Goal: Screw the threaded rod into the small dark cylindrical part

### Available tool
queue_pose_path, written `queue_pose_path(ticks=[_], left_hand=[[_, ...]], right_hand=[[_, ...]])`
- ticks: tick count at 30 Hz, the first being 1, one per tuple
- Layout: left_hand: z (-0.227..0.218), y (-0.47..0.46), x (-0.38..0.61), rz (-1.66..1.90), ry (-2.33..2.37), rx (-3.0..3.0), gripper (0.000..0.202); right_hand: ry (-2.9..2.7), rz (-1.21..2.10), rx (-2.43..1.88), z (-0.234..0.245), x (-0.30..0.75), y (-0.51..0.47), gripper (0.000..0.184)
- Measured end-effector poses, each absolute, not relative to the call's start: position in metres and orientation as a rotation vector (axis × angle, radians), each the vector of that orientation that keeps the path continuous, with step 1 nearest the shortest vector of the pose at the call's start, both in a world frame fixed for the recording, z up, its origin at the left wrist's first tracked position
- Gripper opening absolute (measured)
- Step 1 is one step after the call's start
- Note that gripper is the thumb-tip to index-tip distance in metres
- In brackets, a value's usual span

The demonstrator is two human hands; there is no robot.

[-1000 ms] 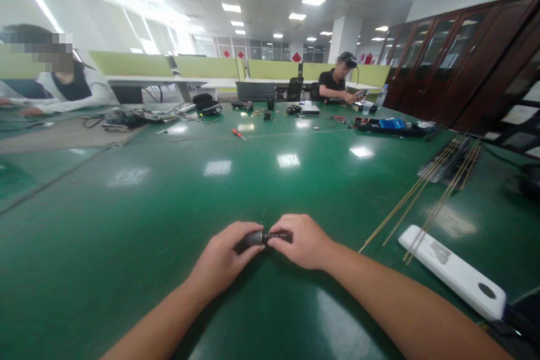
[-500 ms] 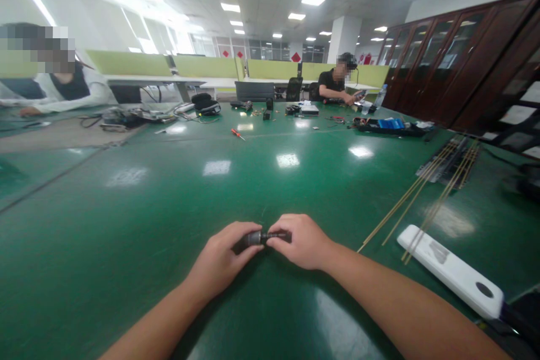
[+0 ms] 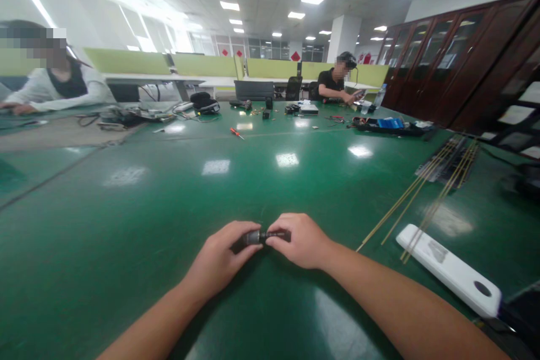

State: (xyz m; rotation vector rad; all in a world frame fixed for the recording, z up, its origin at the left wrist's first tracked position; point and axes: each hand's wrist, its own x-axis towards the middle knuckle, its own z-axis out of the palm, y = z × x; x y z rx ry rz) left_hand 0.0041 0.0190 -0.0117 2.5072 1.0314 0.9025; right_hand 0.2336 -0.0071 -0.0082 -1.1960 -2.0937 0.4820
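In the head view, my left hand (image 3: pixel 223 253) pinches a short dark cylinder with a grey band (image 3: pixel 252 237) between thumb and fingers. From its right end a thin black ridged rod (image 3: pixel 276 234) runs toward my right hand (image 3: pixel 301 241). The thumb and fingertips of that hand are closed on the rod. Cylinder and rod lie in one line, roughly level, just over the green tabletop (image 3: pixel 236 191). Whether they are a single piece I cannot tell, and my palms hide part of both.
Right of my forearm lies a long white device (image 3: pixel 451 273), with thin wooden sticks (image 3: pixel 411 199) crossing it. An orange screwdriver (image 3: pixel 236 133) lies farther out. Black tray (image 3: pixel 390 125), electronics and cables line the far side. Two people (image 3: pixel 335 87) sit at the table.
My hands keep nearly the same grip and place. The person at the left has shifted their arms, and the view has moved very slightly.
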Motion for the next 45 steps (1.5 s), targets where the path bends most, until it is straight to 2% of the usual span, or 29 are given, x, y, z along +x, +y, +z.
queue_pose_path(ticks=[45], left_hand=[[-0.0103, 0.0191, 0.0036, 0.907, 1.055, 2.501, 0.027]], right_hand=[[-2.009, 0.573, -1.208, -0.0055, 0.2355, -0.0088, 0.013]])
